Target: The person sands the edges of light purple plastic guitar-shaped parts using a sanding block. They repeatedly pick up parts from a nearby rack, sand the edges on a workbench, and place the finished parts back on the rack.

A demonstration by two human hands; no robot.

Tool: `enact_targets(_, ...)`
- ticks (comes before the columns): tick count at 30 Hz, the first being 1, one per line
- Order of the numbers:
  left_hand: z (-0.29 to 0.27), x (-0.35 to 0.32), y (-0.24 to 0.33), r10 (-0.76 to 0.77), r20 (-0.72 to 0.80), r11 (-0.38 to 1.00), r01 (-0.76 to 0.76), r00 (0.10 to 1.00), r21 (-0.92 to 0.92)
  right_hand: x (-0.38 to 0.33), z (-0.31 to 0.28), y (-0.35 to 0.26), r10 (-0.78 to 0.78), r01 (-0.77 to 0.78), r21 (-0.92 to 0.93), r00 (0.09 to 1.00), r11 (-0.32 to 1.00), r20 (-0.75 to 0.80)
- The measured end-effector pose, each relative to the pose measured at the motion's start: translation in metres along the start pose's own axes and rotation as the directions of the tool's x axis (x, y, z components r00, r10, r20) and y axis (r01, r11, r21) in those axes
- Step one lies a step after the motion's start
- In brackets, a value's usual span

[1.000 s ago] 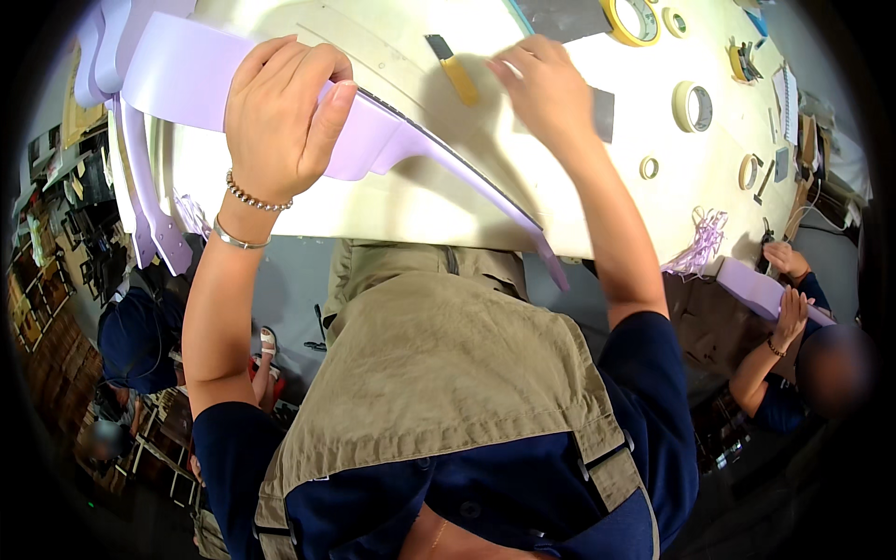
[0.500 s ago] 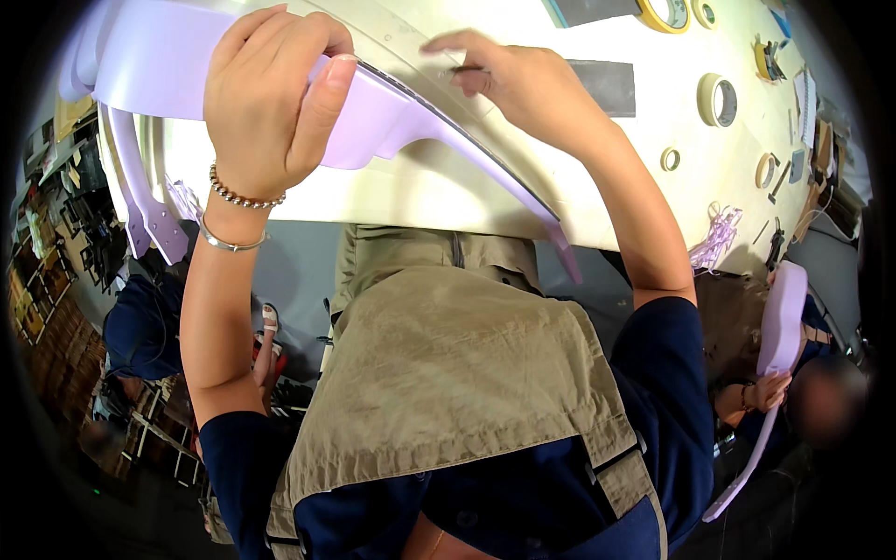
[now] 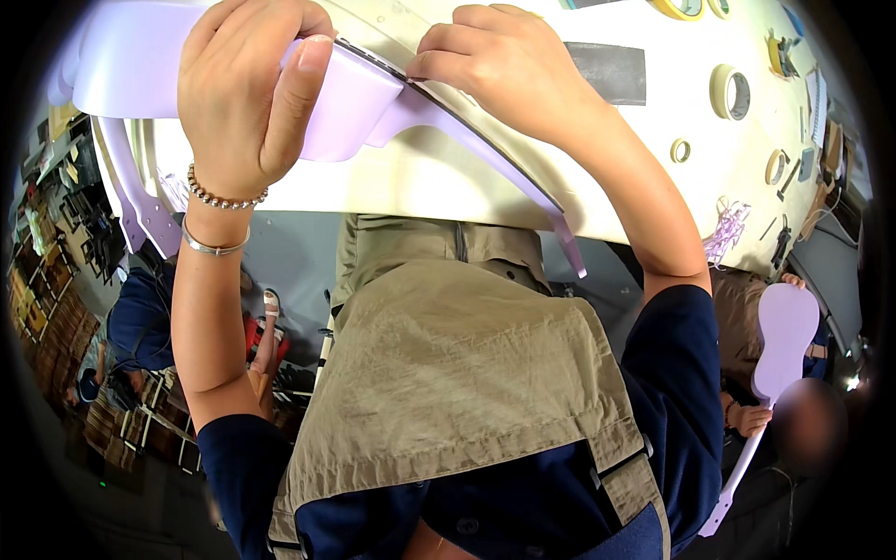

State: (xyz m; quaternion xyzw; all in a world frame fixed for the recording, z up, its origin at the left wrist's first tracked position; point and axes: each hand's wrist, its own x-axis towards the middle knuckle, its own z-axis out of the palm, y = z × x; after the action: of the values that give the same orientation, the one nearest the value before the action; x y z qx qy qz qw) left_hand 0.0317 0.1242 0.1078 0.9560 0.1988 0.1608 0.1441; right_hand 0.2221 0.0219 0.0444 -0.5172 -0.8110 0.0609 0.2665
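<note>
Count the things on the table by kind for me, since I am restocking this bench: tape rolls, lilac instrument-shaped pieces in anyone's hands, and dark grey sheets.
Tape rolls and rings: 5, among them the big cream roll and the small ring.
Lilac pieces: 2, one under the left hand and right hand, one held by the person at the right.
Dark grey sheets: 1.
Total: 8.

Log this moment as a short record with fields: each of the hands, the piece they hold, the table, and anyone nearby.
left hand: grips the lilac ukulele-shaped body from above, thumb over its near face
right hand: pinches the dark strip along the body's edge
table: pale top, with tape rolls and a grey sheet
nearby person's hand: at the right, holds a second lilac ukulele shape
worker's clothing: khaki apron over dark blue sleeves
</note>
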Motion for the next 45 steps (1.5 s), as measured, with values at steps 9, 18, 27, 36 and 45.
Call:
enact_targets(9, 0.0, -0.001, 0.0, -0.008, 0.009, 1.0, 0.008, 1.0, -0.002, 0.005, 0.0, -0.002, -0.039, 0.041, -0.044, 0.998, 0.998, 0.042)
enact_targets(18, -0.001, -0.001, -0.002, -0.001, 0.008, 1.0, 0.001, 1.0, -0.005, 0.015, -0.009, 0.0, -0.038, 0.039, 0.002, 0.977, 0.999, 0.211)
enact_targets(27, 0.0, -0.001, -0.002, -0.004, 0.003, 1.0, 0.004, 1.0, -0.006, 0.019, -0.013, -0.001, -0.047, 0.053, -0.032, 0.988, 0.998, 0.149)
enact_targets(36, -0.001, -0.002, -0.003, 0.001, 0.009, 1.0, -0.001, 1.0, 0.003, 0.022, -0.017, 0.002, -0.073, 0.073, 0.007, 0.97, 0.997, 0.232)
enact_targets(45, 0.0, -0.002, -0.004, 0.009, -0.002, 1.0, -0.009, 1.0, 0.014, 0.023, -0.017, -0.001, -0.07, 0.084, -0.038, 0.959, 0.996, 0.274)
